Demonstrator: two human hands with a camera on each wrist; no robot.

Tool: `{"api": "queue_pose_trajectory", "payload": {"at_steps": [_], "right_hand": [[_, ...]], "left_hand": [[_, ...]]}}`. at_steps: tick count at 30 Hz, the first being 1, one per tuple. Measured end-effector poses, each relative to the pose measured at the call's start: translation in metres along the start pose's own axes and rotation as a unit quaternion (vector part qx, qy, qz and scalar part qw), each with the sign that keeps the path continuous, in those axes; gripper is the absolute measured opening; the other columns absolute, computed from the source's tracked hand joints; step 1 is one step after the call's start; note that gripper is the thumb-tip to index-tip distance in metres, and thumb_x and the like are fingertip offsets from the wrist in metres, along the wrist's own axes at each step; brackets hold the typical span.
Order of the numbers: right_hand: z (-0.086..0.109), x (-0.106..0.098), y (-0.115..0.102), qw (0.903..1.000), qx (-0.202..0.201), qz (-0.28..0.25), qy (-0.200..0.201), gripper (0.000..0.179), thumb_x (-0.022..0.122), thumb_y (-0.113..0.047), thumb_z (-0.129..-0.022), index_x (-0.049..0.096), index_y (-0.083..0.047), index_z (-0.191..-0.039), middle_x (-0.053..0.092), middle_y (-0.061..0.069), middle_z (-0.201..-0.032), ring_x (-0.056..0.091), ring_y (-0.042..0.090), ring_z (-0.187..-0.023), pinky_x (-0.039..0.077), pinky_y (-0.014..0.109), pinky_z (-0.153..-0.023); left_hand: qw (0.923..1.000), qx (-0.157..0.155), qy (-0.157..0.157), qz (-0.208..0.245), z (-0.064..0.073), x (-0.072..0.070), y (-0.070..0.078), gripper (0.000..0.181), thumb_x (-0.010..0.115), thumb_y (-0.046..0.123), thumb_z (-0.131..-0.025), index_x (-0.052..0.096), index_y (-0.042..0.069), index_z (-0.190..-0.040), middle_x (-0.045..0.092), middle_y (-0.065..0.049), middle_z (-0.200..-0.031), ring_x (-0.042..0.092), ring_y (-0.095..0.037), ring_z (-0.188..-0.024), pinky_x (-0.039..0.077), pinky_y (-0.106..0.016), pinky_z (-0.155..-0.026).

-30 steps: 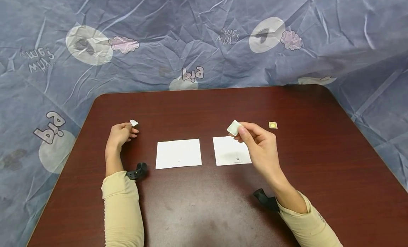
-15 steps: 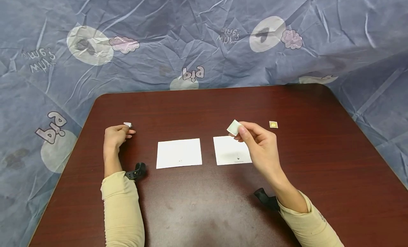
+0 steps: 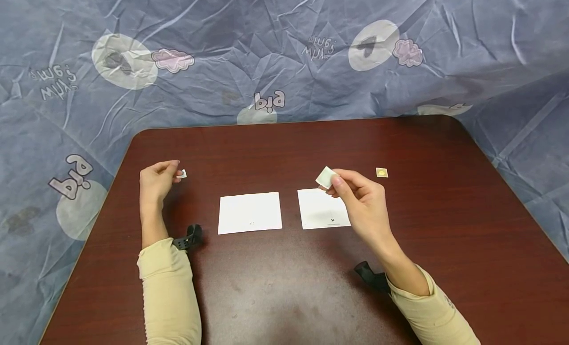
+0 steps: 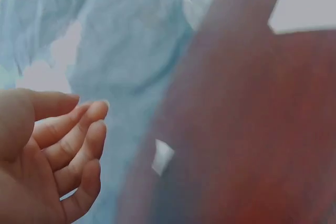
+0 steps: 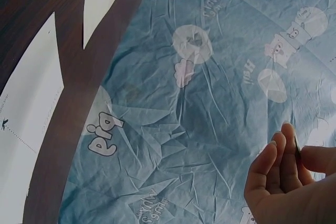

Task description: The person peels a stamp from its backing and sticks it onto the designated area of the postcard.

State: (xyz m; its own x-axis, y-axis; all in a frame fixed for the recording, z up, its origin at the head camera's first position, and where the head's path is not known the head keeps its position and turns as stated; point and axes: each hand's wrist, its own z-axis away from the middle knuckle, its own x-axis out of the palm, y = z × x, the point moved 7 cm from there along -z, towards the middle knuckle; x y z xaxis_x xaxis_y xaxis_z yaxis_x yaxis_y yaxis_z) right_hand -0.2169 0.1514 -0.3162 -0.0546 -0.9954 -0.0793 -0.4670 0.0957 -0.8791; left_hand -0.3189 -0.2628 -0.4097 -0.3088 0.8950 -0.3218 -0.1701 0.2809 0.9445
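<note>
In the head view my left hand [image 3: 155, 183] hovers at the table's left side, its fingers loosely bent with nothing between them. Just past its fingertips lies a small white paper scrap [image 3: 184, 174]; the left wrist view shows this scrap [image 4: 163, 157] apart from the hand. My right hand [image 3: 366, 204] pinches a small pale square of paper [image 3: 326, 177] between thumb and fingers, raised over the right white card [image 3: 320, 214] and partly covering it. From the right wrist, that thin square [image 5: 297, 148] appears edge-on.
A second white card [image 3: 250, 213] lies left of the first on the dark red-brown table [image 3: 284, 152]. Farther right lies a small yellowish square [image 3: 381, 172] with a round mark. A crinkled blue printed sheet [image 3: 284, 53] hangs behind the table.
My left hand has let go of the white scrap and drawn a little up and left, leaving it on the table. The right hand keeps its place with the pale square.
</note>
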Motion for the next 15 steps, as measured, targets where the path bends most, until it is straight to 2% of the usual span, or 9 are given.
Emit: {"api": "queue_pose_trajectory", "payload": {"at_steps": [4, 8, 12, 15], "right_hand": [[0.000, -0.001, 0.000, 1.0000, -0.003, 0.001, -0.001, 0.013, 0.056, 0.008, -0.091, 0.065, 0.014, -0.100, 0.067, 0.002, -0.077, 0.061, 0.016, -0.069, 0.051, 0.023, -0.068], [0.000, -0.001, -0.001, 1.0000, -0.005, 0.007, 0.001, 0.015, 0.057, 0.008, -0.092, 0.065, 0.013, -0.102, 0.068, 0.001, -0.077, 0.061, 0.015, -0.069, 0.051, 0.023, -0.068], [0.000, 0.000, -0.001, 1.0000, -0.004, 0.003, 0.000, 0.016, 0.057, 0.008, -0.091, 0.064, 0.013, -0.105, 0.068, 0.000, -0.078, 0.061, 0.014, -0.069, 0.051, 0.023, -0.068], [0.000, 0.002, -0.001, 1.0000, -0.003, 0.001, -0.008, 0.016, 0.057, 0.009, -0.091, 0.064, 0.012, -0.105, 0.068, 0.000, -0.079, 0.061, 0.015, -0.069, 0.051, 0.023, -0.068]], "left_hand": [[0.9977, 0.059, 0.006, 0.033, 0.014, 0.003, 0.037, 0.030, 0.060, 0.023, -0.095, 0.065, 0.001, -0.115, 0.065, 0.011, -0.066, 0.060, -0.002, -0.057, 0.045, -0.015, -0.054], [0.9912, 0.129, 0.010, 0.031, 0.035, 0.006, 0.073, 0.028, 0.062, 0.024, -0.094, 0.068, 0.004, -0.113, 0.067, 0.007, -0.070, 0.061, -0.005, -0.060, 0.048, -0.016, -0.056], [0.9787, 0.203, 0.006, 0.030, 0.058, 0.014, 0.104, 0.025, 0.062, 0.020, -0.094, 0.070, 0.004, -0.111, 0.067, 0.006, -0.073, 0.062, -0.008, -0.064, 0.047, -0.018, -0.059], [0.9656, 0.255, -0.023, 0.045, 0.077, 0.030, 0.125, 0.022, 0.062, 0.015, -0.094, 0.070, 0.000, -0.109, 0.067, 0.003, -0.073, 0.062, -0.011, -0.066, 0.048, -0.021, -0.062]]}}
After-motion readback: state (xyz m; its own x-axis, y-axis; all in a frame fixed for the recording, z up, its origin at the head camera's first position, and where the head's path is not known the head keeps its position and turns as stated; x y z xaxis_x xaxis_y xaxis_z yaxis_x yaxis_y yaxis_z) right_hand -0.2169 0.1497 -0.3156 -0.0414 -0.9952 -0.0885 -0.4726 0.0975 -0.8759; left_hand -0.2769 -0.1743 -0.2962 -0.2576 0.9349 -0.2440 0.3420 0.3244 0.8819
